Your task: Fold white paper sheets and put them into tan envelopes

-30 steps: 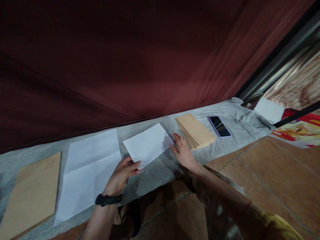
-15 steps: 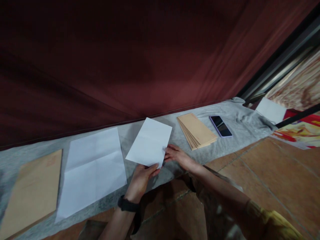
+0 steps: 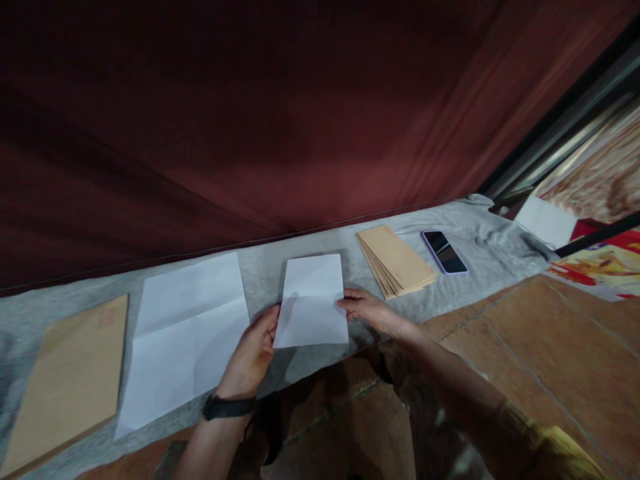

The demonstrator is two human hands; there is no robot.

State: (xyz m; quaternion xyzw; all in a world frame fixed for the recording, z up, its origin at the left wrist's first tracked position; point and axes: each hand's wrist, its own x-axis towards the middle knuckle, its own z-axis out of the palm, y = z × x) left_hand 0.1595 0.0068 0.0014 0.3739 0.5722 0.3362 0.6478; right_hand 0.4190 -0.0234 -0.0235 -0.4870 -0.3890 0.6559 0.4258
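A folded white sheet of paper (image 3: 313, 300) is held over the grey cloth (image 3: 465, 257), long side running away from me. My left hand (image 3: 255, 350), with a black band on the wrist, grips its left edge. My right hand (image 3: 365, 308) pinches its right edge. To the left lies a larger unfolded white sheet (image 3: 185, 327) with crease lines. To the right rests a fanned stack of tan envelopes (image 3: 395, 260).
A large tan envelope (image 3: 65, 373) lies at the far left. A phone (image 3: 444, 252) sits right of the envelope stack. A dark red curtain (image 3: 250, 120) hangs behind. Brown floor tiles (image 3: 550, 360) lie in front, and another white paper (image 3: 545, 220) at far right.
The folded sheet was turned from lying crosswise to lengthwise and brought nearer to me. My right hand moved from the table by the envelopes onto the sheet's right edge.
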